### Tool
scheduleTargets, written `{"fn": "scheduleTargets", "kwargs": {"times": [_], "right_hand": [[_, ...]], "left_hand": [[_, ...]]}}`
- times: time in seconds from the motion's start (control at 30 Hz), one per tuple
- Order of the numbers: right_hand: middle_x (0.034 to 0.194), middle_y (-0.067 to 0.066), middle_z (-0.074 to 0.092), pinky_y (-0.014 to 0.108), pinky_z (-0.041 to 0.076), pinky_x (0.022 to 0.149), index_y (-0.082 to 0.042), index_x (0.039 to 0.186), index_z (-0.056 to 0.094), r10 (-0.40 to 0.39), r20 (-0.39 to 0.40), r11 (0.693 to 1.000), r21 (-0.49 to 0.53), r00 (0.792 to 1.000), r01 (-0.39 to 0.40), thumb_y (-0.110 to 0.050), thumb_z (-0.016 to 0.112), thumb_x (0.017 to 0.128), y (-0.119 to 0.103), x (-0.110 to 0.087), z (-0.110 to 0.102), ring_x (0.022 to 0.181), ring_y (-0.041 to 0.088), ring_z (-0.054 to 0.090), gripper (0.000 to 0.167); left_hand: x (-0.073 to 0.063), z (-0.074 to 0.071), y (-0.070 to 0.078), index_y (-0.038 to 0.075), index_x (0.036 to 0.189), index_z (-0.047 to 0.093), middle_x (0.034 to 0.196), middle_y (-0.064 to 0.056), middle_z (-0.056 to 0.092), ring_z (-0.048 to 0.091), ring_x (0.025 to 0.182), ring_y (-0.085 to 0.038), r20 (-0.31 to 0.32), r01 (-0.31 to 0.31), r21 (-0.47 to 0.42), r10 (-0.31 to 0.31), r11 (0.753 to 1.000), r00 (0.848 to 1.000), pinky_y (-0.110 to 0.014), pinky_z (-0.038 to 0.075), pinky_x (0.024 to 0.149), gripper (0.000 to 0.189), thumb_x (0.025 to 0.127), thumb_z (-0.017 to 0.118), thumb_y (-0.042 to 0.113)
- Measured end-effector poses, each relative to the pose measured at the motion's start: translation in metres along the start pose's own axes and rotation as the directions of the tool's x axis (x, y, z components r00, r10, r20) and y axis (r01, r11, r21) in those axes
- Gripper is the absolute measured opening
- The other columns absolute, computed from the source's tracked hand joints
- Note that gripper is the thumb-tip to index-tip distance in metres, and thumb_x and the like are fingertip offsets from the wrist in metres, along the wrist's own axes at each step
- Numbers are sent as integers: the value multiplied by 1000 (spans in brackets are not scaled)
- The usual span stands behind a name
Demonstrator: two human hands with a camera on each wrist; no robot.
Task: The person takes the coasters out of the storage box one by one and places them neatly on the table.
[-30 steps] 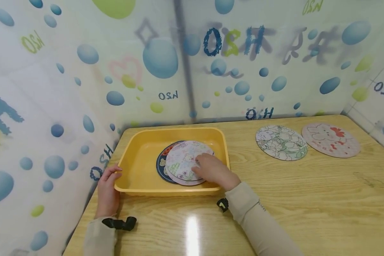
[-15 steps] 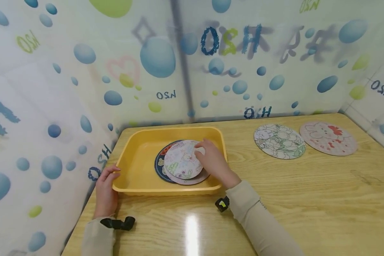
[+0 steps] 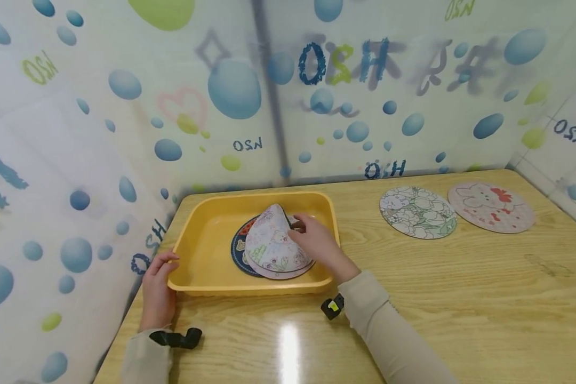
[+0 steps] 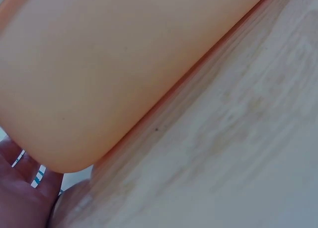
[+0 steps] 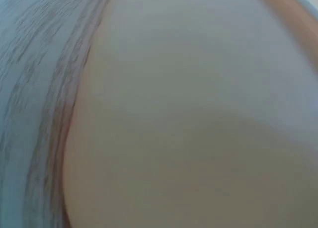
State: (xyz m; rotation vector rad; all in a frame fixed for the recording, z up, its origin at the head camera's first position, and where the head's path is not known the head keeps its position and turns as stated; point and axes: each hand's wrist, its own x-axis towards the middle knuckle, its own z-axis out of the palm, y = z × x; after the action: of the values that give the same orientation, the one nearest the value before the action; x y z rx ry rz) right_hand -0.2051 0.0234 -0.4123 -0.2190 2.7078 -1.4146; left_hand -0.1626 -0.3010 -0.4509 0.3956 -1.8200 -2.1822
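Note:
A yellow plastic tray [image 3: 201, 245] stands on the table, and my left hand [image 3: 158, 290] holds it at the left front, fingertips hooked over the rim. The left wrist view shows those fingers [image 4: 30, 173] along the tray's outer corner. Inside the tray, my right hand [image 3: 317, 242] pinches the right edge of a round pale mat [image 3: 271, 245] printed with small cartoons. This mat is bent, its right side folding up. Below it lie a pinkish round mat [image 3: 280, 276] and a dark blue one [image 3: 240, 253], both partly covered. The right wrist view shows the tray's outer wall [image 5: 189, 114].
Two round mats lie flat at the back right of the wooden table [image 3: 413, 298]: one with green flowers [image 3: 417, 212], one pink with a rabbit and red bow [image 3: 492, 208]. A curtain [image 3: 326, 128] printed with bubbles hangs right behind the table.
The right fingers have taken hold of the top mat's right side; the mat, flat a second ago, now bends upward. The left hand stays at the tray's rim.

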Motion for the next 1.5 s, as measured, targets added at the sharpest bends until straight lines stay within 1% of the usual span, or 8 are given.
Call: {"fn": "scheduleTargets", "kwargs": {"times": [0.13,0.23,0.5,0.73,0.83,1.03,1.23,1.5], "right_hand": [[109,8,58,34,45,81,-5,121,53,-33,23,969,-242,999,38,-32,51,88,0,-1,4,93,17,52,42],[101,8,57,32,43,74,-4,115,57,-54,27,939,-339,998,60,-31,47,90,1,-3,6,83,17,50,37],[98,6,59,33,45,72,-6,116,56,-87,-1,914,-398,996,79,-28,38,94,-1,-6,7,78,16,51,36],[79,9,59,36,46,60,-6,95,59,-129,15,888,-443,992,122,-23,39,93,1,-7,8,64,19,53,27],[78,8,58,32,45,55,-5,96,59,-126,44,893,-430,991,132,-23,39,93,2,-7,8,61,19,51,27],[68,5,55,27,43,43,-6,103,56,-44,96,950,-303,994,71,-22,39,90,2,-6,9,49,15,52,26],[59,4,55,29,45,38,-12,88,53,-35,106,991,-128,994,49,-27,36,92,0,-5,7,41,16,54,23],[55,3,58,30,45,35,-11,77,54,-36,61,999,-8,998,36,-34,41,93,-1,-6,4,38,18,54,31]], "left_hand": [[0,1,0,-6,107,48,121,-5,40,41,108,-23,-2,4,5,-4,1000,1000,-21,47,80,21,91,43,7],[-1,2,0,-6,107,48,120,-5,40,40,109,-23,-2,10,6,-10,1000,1000,-21,46,81,21,91,43,7],[-1,2,0,-4,106,49,119,-4,40,39,108,-23,-4,14,17,-14,1000,1000,-21,46,82,20,91,44,8],[-1,3,0,-4,106,49,123,-4,39,39,110,-23,2,19,3,-19,1000,1000,-20,46,81,21,90,44,8],[0,2,-1,-4,105,50,122,-4,40,39,109,-22,1,15,3,-15,1000,1000,-20,46,81,20,90,44,7],[0,1,-1,-3,105,50,120,-4,40,39,109,-22,0,10,13,-10,1000,1000,-20,46,81,19,90,45,9],[0,0,0,-2,105,51,119,-3,40,39,108,-21,1,6,16,-6,1000,1000,-20,46,81,20,90,45,9],[0,1,-2,-1,102,52,120,-4,40,40,108,-21,-5,2,0,-2,1000,1000,-21,45,82,17,90,45,8]]}}
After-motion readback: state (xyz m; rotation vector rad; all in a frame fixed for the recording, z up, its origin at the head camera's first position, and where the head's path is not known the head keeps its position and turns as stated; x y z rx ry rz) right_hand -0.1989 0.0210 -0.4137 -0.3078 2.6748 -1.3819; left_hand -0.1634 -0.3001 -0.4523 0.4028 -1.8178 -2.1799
